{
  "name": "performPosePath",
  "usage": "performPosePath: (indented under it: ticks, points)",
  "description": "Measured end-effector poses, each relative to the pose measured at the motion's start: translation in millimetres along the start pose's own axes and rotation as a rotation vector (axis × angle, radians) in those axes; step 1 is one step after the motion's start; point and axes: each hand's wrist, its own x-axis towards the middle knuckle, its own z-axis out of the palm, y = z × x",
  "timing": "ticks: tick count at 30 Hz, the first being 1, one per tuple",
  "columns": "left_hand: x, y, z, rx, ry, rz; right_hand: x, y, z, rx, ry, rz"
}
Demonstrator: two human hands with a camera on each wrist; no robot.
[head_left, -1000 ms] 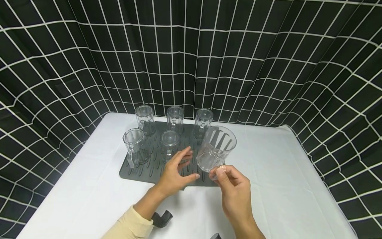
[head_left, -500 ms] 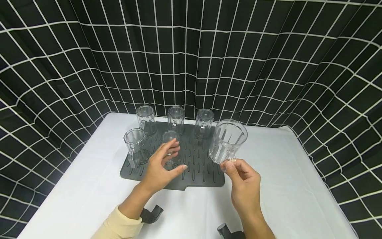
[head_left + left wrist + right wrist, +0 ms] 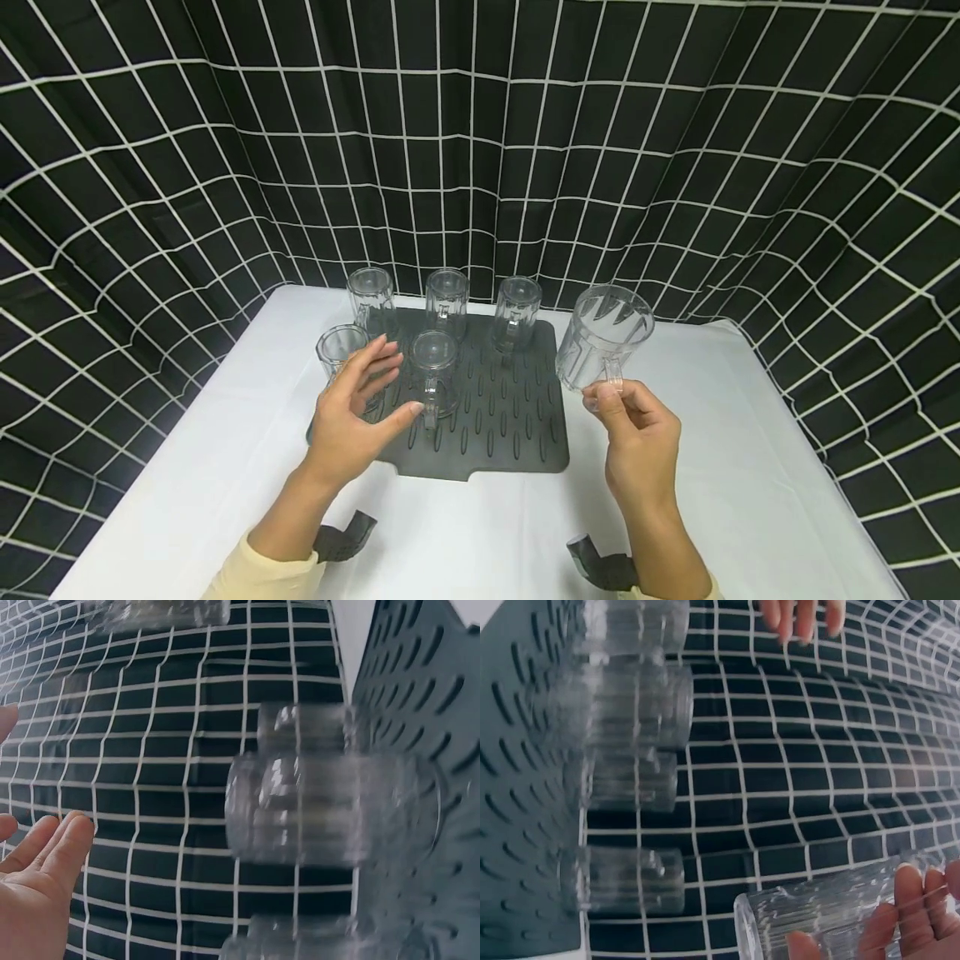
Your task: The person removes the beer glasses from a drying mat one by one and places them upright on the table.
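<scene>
My right hand (image 3: 637, 437) pinches the handle of a clear glass mug (image 3: 603, 337), raised at the right side of the dark grey ridged mat (image 3: 510, 442). This mug tilts, its wide rim upward; the right wrist view shows the ribbed glass mug (image 3: 817, 915) beside the fingers. My left hand (image 3: 348, 421) is spread with nothing in its grasp. It hovers before the front-left mug (image 3: 341, 340) and partly hides it. Another front mug (image 3: 435, 367) stands just right of the left thumb, its handle facing me. Left wrist view: the left hand (image 3: 41, 881) is apart from the mugs.
Along the mat's back edge stand three more glass mugs, at left (image 3: 371, 293), middle (image 3: 447, 296) and right (image 3: 517, 304). A white cloth (image 3: 735, 467) covers the table. Black curtains with a white grid (image 3: 480, 142) enclose its back and sides. Dark devices (image 3: 345, 537) are worn at both wrists.
My right hand has carried the mug rightward and away from the mat's middle. My left hand has moved left, from beside that mug to before the front-left one.
</scene>
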Motion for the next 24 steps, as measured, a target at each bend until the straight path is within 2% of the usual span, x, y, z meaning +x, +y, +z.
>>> performPosePath:
  ticks: [6,8,13,17,24]
  points:
    - [-3.3,-1.0,-22.4,0.049,0.059,0.086,12.4,8,-8,-0.023,0.044,0.022]
    - [-5.8,-0.7,-30.7,0.081,0.09,0.088,16.1,11,-10,-0.031,0.049,0.016]
    - [-14.0,0.3,-52.9,0.156,0.183,0.033,23.5,19,-13,-0.053,0.057,0.013]
    - [-21.4,-2.3,-67.9,0.178,0.25,-0.019,27.5,24,-14,-0.064,0.059,0.021]
    - [-40.6,-14.7,-79.5,0.208,0.304,-0.092,33.2,34,-16,-0.082,0.067,0.026]
